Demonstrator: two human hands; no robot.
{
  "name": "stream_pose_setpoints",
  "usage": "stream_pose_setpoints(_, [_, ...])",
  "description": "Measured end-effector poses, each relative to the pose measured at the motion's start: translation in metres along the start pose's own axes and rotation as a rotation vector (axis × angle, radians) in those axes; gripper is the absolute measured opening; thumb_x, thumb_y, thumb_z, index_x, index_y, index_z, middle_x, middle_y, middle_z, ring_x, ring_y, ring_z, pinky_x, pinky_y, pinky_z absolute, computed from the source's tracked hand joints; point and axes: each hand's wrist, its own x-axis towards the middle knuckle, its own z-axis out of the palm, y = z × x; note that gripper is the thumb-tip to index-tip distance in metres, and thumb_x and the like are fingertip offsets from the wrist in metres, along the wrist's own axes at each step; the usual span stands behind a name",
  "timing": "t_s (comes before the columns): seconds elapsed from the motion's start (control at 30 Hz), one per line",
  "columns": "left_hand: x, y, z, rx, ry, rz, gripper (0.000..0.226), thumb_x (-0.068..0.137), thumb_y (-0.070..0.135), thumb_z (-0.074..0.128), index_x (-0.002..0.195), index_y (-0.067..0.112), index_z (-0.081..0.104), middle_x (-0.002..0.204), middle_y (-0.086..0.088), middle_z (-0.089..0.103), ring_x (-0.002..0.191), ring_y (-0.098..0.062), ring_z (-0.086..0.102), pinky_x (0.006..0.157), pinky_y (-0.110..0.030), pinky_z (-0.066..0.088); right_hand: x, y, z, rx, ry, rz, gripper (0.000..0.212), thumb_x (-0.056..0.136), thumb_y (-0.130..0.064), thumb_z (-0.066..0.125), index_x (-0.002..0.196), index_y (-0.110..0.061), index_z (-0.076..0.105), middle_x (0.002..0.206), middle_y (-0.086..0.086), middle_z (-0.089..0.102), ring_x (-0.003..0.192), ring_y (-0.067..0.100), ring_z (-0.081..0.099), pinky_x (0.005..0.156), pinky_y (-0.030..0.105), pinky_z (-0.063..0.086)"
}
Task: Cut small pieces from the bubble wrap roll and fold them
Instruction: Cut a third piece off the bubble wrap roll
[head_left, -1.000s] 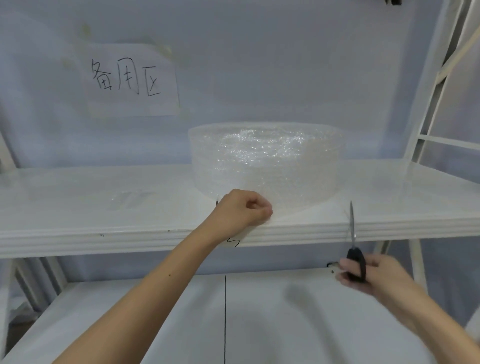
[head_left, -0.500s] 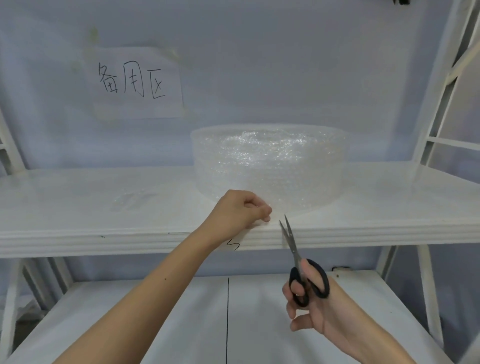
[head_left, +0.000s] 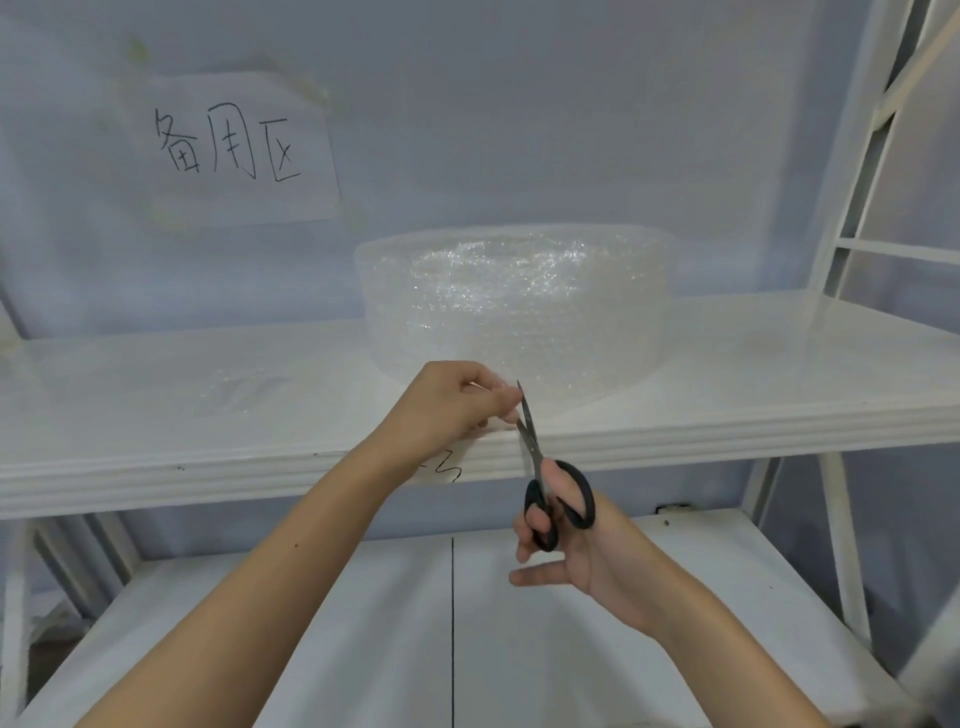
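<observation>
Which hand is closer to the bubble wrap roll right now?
Left. The left hand pinches the loose edge right at the front of the bubble wrap roll. The right hand is lower, below the shelf edge, holding the scissors.

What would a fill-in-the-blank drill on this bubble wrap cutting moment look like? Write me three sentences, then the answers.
1. The right hand holds black-handled ____ with the blades pointing up.
2. The left hand pinches the loose end of the bubble wrap roll, which sits on the ____ shelf.
3. A paper sign hangs on the wall to the ____ of the roll.

Answers: scissors; upper; left
</observation>
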Motion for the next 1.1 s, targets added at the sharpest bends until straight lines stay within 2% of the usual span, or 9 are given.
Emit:
stream_pose_setpoints(0.17, [-0.002,0.001,-0.003,-0.011,-0.035,-0.012,0.018,0.089,0.029,0.07,0.095,0.012,0.072,0.082,0.001,0.078,0.074,-0.008,0.06,0.077,-0.024,0.052,0.006,-0.004,-0.004,-0.004,-0.023,-0.044,0.052,0.074,-0.059,0.063,0.066,-0.011,0.045,0.071,0.007,0.049,0.065,0.02,0.052,0.072,0.04,0.055])
stream_pose_setpoints(0.3, [-0.002,0.001,-0.004,-0.027,-0.048,-0.01,0.013,0.089,0.028,0.07,0.089,0.015,0.071,0.084,-0.001,0.078,0.079,-0.006,0.065,0.084,-0.026,0.052,0.01,-0.01,-0.008,-0.043,-0.054,-0.048,0.048,0.079,-0.058,0.057,0.063,-0.013,0.047,0.071,0.005,0.048,0.064,0.02,0.051,0.064,0.04,0.055])
stream_pose_setpoints(0.5, [-0.003,0.0,-0.003,-0.008,-0.052,0.009,0.01,0.089,0.027,0.071,0.084,0.018,0.07,0.084,-0.001,0.078,0.084,-0.01,0.07,0.085,-0.025,0.051,0.015,-0.013,-0.015,-0.074,-0.099,-0.069,0.045,0.082,-0.054,0.054,0.063,-0.015,0.047,0.072,0.005,0.046,0.063,0.02,0.049,0.056,0.036,0.054])
stream_pose_setpoints(0.67, [-0.002,0.001,-0.003,-0.026,-0.091,0.011,0.011,0.088,0.023,0.071,0.08,0.015,0.07,0.085,-0.003,0.078,0.075,0.001,0.068,0.072,-0.009,0.047,0.015,-0.007,-0.023,-0.054,-0.145,-0.108,0.047,0.082,-0.054,0.058,0.065,-0.012,0.045,0.072,0.005,0.046,0.062,0.019,0.05,0.054,0.035,0.054])
stream_pose_setpoints(0.87, [-0.005,0.001,-0.002,-0.06,-0.114,0.045,0.012,0.091,0.02,0.068,0.089,0.008,0.071,0.083,-0.003,0.077,0.077,-0.001,0.068,0.072,-0.01,0.049,0.013,-0.006,-0.026,-0.044,-0.207,-0.147,0.058,0.065,-0.065,0.074,0.064,-0.014,0.046,0.073,0.004,0.046,0.062,0.02,0.05,0.054,0.034,0.055])
stream_pose_setpoints(1.1, [-0.007,0.001,0.0,-0.111,-0.114,0.043,0.013,0.091,0.016,0.068,0.093,0.004,0.071,0.08,-0.001,0.076,0.078,-0.005,0.07,0.069,-0.01,0.047,0.009,-0.01,-0.031,-0.07,-0.199,-0.168,0.052,0.07,-0.059,0.073,0.062,-0.014,0.047,0.074,0.006,0.047,0.06,0.02,0.05,0.054,0.032,0.052])
